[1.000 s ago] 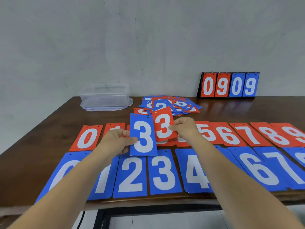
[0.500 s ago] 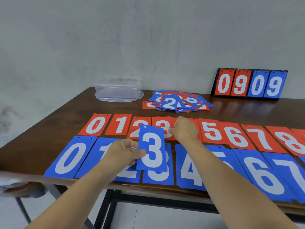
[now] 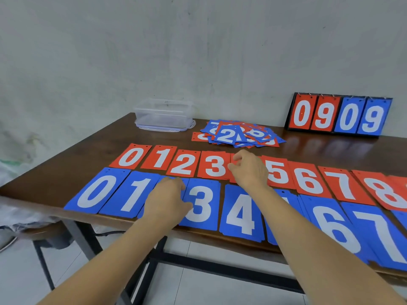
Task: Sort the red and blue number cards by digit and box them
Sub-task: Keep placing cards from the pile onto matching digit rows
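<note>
Near edge of the dark wooden desk (image 3: 55,172): row of blue rectangular number cards (image 3: 97,191) with white digits, laid side by side, 0, 1, 3, 4, 6, 7 readable
Just behind that: row of red rectangular number cards (image 3: 308,179), 0 to 8 showing, the 4 hidden under a hand
Left hand (image 3: 167,199): at the left edge of the blue 3 card (image 3: 202,205), covering the blue 2 spot
Left grip: closed on that card, thumb on its face, fingers curled at the edge
Blue 3: lying flat in the blue row, just left of the 4
Right hand (image 3: 248,170): over the red 4 spot, fingertips right by the red 3 card (image 3: 214,165)
Right grip: fingers curled, honestly can't tell if pinching anything
Far middle of desk: messy pile of red and blue cards (image 3: 237,134), blue 2 on top
Far left: clear plastic box (image 3: 164,115), well apart from both hands
Far right: black flip scoreboard (image 3: 339,115) against the wall, reading 0909
</note>
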Demonstrator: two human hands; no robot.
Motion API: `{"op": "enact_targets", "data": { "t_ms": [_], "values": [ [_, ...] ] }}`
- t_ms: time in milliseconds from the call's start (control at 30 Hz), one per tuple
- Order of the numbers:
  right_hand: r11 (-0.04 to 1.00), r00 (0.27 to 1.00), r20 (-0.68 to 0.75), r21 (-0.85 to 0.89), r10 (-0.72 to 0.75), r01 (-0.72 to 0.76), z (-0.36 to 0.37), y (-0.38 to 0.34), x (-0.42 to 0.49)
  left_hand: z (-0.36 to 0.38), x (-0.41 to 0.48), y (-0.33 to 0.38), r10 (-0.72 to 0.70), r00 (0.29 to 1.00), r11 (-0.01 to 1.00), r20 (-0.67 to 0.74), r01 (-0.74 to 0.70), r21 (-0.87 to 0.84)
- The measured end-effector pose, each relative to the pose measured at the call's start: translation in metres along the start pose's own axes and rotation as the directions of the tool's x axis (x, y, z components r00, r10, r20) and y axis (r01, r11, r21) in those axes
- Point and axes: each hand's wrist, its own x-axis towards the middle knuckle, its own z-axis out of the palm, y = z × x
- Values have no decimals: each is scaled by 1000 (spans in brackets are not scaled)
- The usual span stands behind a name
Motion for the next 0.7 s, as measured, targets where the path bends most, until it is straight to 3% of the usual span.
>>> {"op": "enact_targets", "data": {
  "t_ms": [267,700],
  "values": [
    [999,999,5,4,-52,52,6,14,-2,2,34,20,181,983,983,-39,-179,45],
    [988,998,23,-143,54,-50,11,29,82,15,167,35,247,968,960,43,-250,129]
  ]
}}
